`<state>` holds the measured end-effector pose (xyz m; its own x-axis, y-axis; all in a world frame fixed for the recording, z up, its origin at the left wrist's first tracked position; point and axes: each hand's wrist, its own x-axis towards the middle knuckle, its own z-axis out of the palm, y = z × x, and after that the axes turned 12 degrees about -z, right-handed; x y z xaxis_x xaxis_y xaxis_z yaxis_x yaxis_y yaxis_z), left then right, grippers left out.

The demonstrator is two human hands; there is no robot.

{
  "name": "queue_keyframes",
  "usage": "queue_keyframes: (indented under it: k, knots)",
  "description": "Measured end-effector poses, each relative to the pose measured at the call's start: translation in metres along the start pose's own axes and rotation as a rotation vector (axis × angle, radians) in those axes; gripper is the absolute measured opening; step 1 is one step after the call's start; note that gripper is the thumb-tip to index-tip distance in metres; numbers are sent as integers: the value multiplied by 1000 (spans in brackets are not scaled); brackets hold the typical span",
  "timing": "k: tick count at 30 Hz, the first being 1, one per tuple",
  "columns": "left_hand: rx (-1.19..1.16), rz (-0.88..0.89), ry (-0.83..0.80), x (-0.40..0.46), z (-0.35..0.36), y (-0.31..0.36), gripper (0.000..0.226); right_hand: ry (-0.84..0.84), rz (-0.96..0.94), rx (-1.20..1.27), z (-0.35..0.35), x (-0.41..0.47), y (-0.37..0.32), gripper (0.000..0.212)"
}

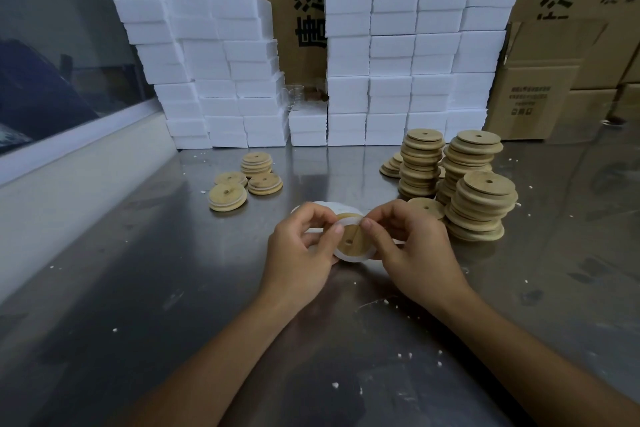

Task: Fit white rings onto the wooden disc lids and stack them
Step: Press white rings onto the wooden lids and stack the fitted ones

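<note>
The wall of white foam blocks (398, 45) sheds crumbs over the scuffed, shiny steel table (121, 288), and grit caught under a ring could, I judge, spoil the fit. The tall leaning stacks of bare round wooden lids (479, 208) sit just beside the right hand (412, 250); a nudge might topple them. Ringed lids (228, 198) lie well apart, far left. Both hands, left hand (304, 253) included, pinch the small holed wooden disc lid (351, 237) above the table centre, thumbs pressing its thin, stretchy white ring (346, 256), which may snap off the rim.
</note>
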<state>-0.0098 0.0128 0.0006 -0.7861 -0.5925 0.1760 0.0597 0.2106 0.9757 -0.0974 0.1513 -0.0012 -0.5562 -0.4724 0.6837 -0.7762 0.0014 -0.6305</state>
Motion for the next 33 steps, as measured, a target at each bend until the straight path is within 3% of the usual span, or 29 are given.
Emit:
queue_keyframes:
  k: [7, 24, 33]
  knots:
    - [-39, -76, -5, 1, -2, 0, 23, -17, 5, -9, -1, 1, -1, 10]
    - [192, -22, -33, 8, -11, 1, 20, -117, 50, -16, -7, 5, -1, 9]
    - [117, -120, -14, 11, -18, 1, 17, -128, 145, 134, -9, 8, 5, 6]
